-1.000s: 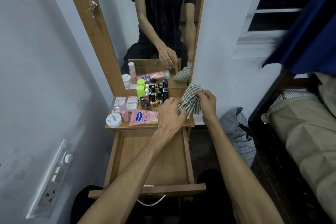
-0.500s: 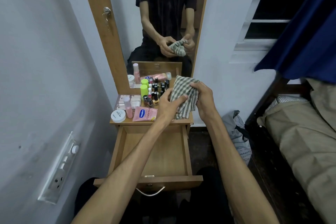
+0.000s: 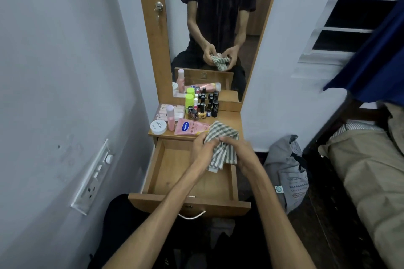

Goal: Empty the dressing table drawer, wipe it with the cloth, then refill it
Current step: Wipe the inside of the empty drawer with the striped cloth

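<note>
Drawer (image 3: 175, 172) interior partly hidden by both hands (image 3: 202, 146) (image 3: 242, 153), each grip bunching the striped cloth (image 3: 220, 148).

A cloth (image 3: 222, 146) is held between both hands above the open drawer (image 3: 172, 172); bottles (image 3: 202, 108), a tube (image 3: 190, 127) and a jar (image 3: 159, 126) are ranged on the tabletop (image 3: 231, 119) behind, before the mirror (image 3: 218, 28).

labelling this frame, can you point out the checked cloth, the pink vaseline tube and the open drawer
checked cloth (image 3: 223, 137): head view, on the upper fold above the hands
pink vaseline tube (image 3: 190, 127): head view, on its printed front
open drawer (image 3: 172, 166): head view, on the bare wooden floor
</note>
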`<action>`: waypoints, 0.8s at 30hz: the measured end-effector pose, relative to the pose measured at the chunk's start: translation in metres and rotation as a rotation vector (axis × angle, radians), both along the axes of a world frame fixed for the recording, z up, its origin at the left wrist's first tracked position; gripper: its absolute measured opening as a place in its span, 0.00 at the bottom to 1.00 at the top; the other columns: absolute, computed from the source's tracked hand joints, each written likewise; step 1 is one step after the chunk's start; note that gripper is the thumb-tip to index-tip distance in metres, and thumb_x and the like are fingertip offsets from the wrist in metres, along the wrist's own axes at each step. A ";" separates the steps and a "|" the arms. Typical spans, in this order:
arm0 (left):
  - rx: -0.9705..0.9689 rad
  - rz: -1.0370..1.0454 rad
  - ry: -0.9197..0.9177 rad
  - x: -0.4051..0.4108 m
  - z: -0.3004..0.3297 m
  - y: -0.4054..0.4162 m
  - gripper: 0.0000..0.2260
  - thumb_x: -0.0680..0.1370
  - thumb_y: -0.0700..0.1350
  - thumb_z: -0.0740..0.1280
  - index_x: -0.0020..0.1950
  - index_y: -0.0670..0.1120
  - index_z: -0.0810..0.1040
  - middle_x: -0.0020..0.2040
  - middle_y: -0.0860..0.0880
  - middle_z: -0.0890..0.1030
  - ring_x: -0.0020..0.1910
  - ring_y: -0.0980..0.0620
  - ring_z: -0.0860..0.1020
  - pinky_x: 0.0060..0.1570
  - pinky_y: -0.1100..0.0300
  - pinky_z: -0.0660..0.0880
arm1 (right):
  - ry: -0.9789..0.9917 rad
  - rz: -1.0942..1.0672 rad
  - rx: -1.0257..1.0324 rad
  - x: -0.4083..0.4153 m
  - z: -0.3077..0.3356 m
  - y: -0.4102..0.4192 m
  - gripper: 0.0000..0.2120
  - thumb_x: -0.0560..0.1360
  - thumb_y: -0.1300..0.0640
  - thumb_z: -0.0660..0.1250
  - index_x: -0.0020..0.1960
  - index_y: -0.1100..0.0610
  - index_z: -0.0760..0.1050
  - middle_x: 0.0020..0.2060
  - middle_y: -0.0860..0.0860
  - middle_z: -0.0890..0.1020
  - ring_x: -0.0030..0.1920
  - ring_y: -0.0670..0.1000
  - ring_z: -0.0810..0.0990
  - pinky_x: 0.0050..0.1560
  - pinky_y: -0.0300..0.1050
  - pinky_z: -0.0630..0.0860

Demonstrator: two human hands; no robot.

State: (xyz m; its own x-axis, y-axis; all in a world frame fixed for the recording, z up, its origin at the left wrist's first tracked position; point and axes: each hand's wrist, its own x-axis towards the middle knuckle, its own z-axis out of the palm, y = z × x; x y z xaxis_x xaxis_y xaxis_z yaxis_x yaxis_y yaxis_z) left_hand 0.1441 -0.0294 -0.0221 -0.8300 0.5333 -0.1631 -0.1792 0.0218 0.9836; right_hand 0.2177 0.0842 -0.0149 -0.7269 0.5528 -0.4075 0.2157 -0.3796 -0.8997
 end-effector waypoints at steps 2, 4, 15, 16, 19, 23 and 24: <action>-0.068 -0.002 0.008 0.004 -0.012 -0.004 0.08 0.80 0.44 0.65 0.58 0.49 0.80 0.48 0.49 0.86 0.44 0.51 0.85 0.40 0.59 0.80 | -0.041 -0.055 0.030 0.002 -0.012 -0.006 0.16 0.73 0.59 0.77 0.58 0.62 0.82 0.47 0.55 0.88 0.47 0.53 0.88 0.44 0.44 0.83; -0.133 -0.009 0.026 0.006 -0.020 -0.008 0.07 0.79 0.44 0.66 0.56 0.50 0.81 0.46 0.51 0.86 0.42 0.54 0.84 0.38 0.62 0.79 | -0.090 -0.103 0.058 0.002 -0.024 -0.010 0.14 0.73 0.60 0.76 0.57 0.61 0.83 0.45 0.54 0.88 0.44 0.51 0.88 0.40 0.42 0.81; -0.285 -0.025 -0.001 -0.013 -0.064 -0.018 0.09 0.78 0.45 0.70 0.57 0.48 0.82 0.50 0.50 0.85 0.46 0.53 0.85 0.50 0.53 0.83 | -0.165 -0.271 -0.064 -0.006 -0.063 -0.021 0.13 0.70 0.64 0.78 0.53 0.64 0.82 0.42 0.56 0.88 0.44 0.54 0.88 0.43 0.45 0.82; -0.305 -0.029 -0.002 -0.016 -0.069 -0.019 0.09 0.77 0.45 0.70 0.58 0.48 0.81 0.50 0.50 0.85 0.46 0.54 0.84 0.50 0.53 0.83 | -0.171 -0.293 -0.057 -0.006 -0.066 -0.022 0.13 0.70 0.63 0.78 0.53 0.63 0.82 0.41 0.55 0.88 0.42 0.53 0.88 0.41 0.45 0.82; -0.364 -0.030 0.019 -0.023 -0.079 -0.024 0.08 0.77 0.44 0.69 0.55 0.52 0.80 0.52 0.52 0.83 0.50 0.53 0.82 0.55 0.53 0.81 | -0.250 -0.365 0.178 -0.008 -0.073 -0.027 0.16 0.68 0.57 0.79 0.55 0.57 0.83 0.43 0.51 0.87 0.42 0.50 0.87 0.42 0.43 0.81; -0.438 0.078 0.106 -0.039 -0.087 -0.039 0.08 0.75 0.41 0.69 0.51 0.53 0.81 0.50 0.52 0.83 0.51 0.53 0.81 0.55 0.57 0.77 | -0.326 -0.404 0.661 -0.011 -0.074 -0.035 0.14 0.67 0.57 0.75 0.51 0.52 0.77 0.41 0.47 0.83 0.43 0.50 0.82 0.47 0.46 0.77; -0.457 0.103 0.132 -0.044 -0.087 -0.043 0.09 0.75 0.41 0.69 0.52 0.52 0.82 0.49 0.54 0.82 0.51 0.54 0.80 0.55 0.58 0.77 | -0.335 -0.378 0.734 -0.014 -0.077 -0.035 0.13 0.67 0.58 0.73 0.50 0.52 0.75 0.41 0.47 0.82 0.42 0.50 0.81 0.45 0.46 0.76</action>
State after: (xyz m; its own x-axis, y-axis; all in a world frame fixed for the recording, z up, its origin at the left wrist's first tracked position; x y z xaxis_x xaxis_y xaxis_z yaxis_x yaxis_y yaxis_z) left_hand 0.0999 -0.0729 -0.1091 -0.9039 0.3458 -0.2518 -0.0778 0.4459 0.8917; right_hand 0.2038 0.0489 -0.0914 -0.3493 0.9369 -0.0148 0.4878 0.1684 -0.8565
